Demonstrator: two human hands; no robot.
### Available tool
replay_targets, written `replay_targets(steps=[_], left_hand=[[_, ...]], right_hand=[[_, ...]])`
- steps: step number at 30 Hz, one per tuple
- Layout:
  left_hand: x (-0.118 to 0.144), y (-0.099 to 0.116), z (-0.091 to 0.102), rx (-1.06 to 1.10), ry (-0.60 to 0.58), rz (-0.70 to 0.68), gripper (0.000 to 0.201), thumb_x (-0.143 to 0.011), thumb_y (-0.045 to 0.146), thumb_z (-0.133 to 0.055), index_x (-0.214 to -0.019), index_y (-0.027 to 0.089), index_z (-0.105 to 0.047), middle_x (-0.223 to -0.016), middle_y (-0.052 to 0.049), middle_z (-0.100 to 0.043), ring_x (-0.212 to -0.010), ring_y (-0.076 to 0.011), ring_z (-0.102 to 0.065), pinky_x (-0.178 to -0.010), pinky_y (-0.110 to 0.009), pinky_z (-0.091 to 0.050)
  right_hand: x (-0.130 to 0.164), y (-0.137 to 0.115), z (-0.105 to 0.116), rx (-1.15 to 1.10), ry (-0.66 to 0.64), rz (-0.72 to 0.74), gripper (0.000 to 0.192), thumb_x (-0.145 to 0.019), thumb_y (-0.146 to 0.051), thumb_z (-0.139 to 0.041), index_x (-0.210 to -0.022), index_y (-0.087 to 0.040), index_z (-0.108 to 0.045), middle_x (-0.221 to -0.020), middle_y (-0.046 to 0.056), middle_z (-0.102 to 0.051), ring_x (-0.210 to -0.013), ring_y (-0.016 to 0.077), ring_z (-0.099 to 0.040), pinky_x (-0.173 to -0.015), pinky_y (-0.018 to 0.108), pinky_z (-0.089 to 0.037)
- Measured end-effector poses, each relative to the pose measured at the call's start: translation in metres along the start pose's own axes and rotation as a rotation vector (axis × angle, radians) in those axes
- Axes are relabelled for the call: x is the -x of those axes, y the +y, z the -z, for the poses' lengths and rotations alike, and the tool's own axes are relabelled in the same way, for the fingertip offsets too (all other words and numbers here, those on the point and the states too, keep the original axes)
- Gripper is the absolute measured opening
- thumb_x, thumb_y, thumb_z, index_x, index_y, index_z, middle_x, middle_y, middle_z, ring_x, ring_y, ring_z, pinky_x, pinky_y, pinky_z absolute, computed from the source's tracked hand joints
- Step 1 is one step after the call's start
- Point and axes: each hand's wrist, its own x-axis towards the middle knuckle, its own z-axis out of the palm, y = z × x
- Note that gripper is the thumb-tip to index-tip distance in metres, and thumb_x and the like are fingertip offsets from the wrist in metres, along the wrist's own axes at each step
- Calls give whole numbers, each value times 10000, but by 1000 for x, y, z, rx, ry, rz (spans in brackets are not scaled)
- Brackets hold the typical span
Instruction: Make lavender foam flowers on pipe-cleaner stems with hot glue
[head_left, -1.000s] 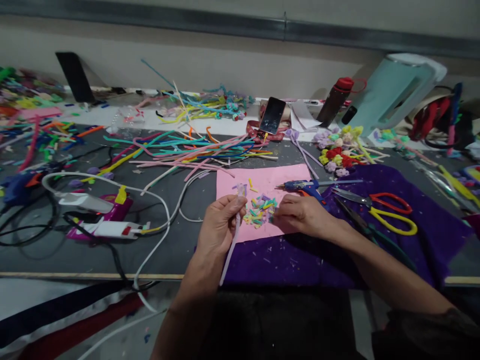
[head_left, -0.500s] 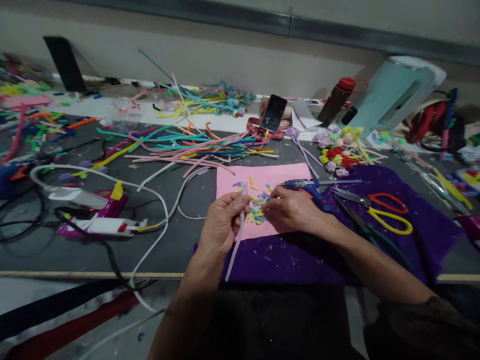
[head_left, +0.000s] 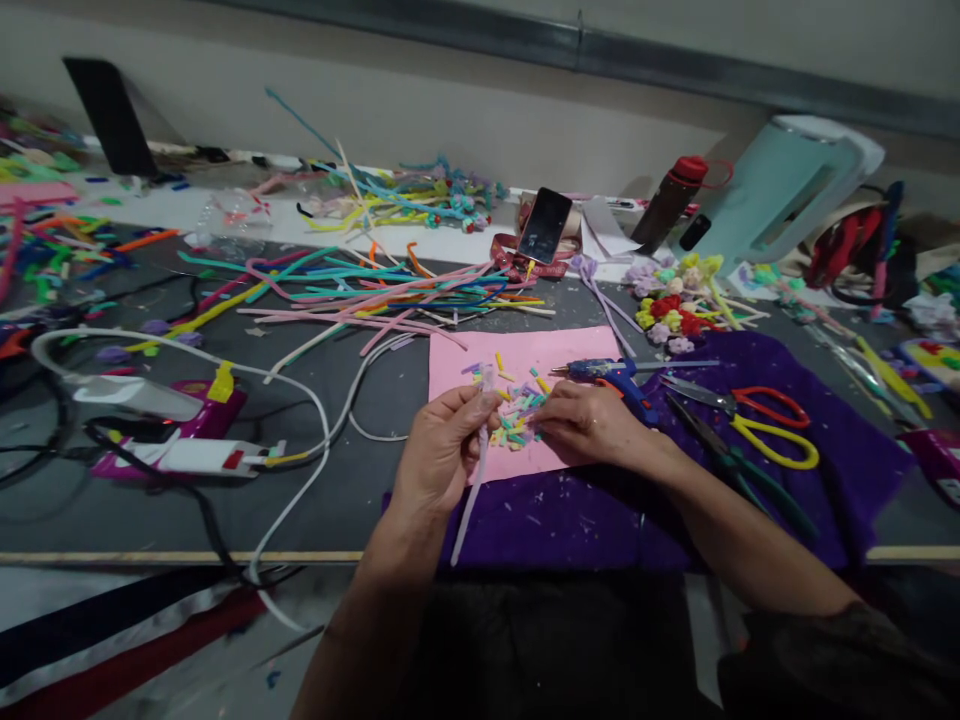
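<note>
A lilac pipe cleaner [head_left: 466,515] is pinched between the thumb and fingers of my left hand [head_left: 442,445]; its long tail hangs down toward the table edge, and its bunched upper end shows above the thumb. My right hand [head_left: 589,420] rests low over the small cut pipe-cleaner pieces [head_left: 513,434], fingers drawn together at their right side. Whatever it may hold is hidden. Those pieces, yellow, green, lilac and pink, lie scattered on a pink sheet [head_left: 448,352]. Just beyond my right hand lies a blue glue gun [head_left: 611,372].
A purple cloth [head_left: 540,530] lies under the sheet, bearing scissors [head_left: 772,440] and green-handled pliers [head_left: 765,485]. Loose pipe cleaners [head_left: 360,290], a phone [head_left: 544,226] and pompom flowers [head_left: 671,310] lie behind. Cables and a magenta power strip [head_left: 202,410] occupy the left.
My right hand has shifted slightly right and toward me among the pieces. My left hand keeps its hold on the pipe cleaner. The view has turned a little.
</note>
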Motion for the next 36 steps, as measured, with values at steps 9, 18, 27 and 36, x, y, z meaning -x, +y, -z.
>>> replay_targets(steps=[9,18,27,36], left_hand=[[1,1,-3,-8,0,16,227,-569,283,-740,-645,121,-601,-511,42,-556,-329,16,-360,-313,-86,-258],[1,0,0,-19,-7,13,216,-596,287,-724,-666,126,-599,-516,41,-556,-320,12,-355,-298,-91,-239],[2,1,0,5,14,-12,221,-564,281,-734,-647,122,-604,-504,37,-557,-331,6,-376,-302,-94,-248],[1,0,3,14,8,3,216,-580,283,-728,-679,133,-608,-524,41,-561,-340,11,-359,-312,-90,-248]], right_hand=[[-5,-2,-2,94,-5,-81,195,-861,-281,-486,-894,-179,-650,-850,55,-591,-781,140,-538,-640,228,-369],[-18,-10,-12,212,-42,-154,182,-847,-244,-465,-884,-172,-627,-854,59,-589,-752,144,-542,-615,232,-341],[-1,0,9,83,-46,-112,162,-830,-270,-516,-901,-216,-651,-857,40,-605,-776,148,-563,-642,234,-383],[-17,-9,3,313,-117,-135,270,-801,-160,-481,-1030,-218,-612,-1006,78,-556,-758,150,-551,-589,231,-361]])
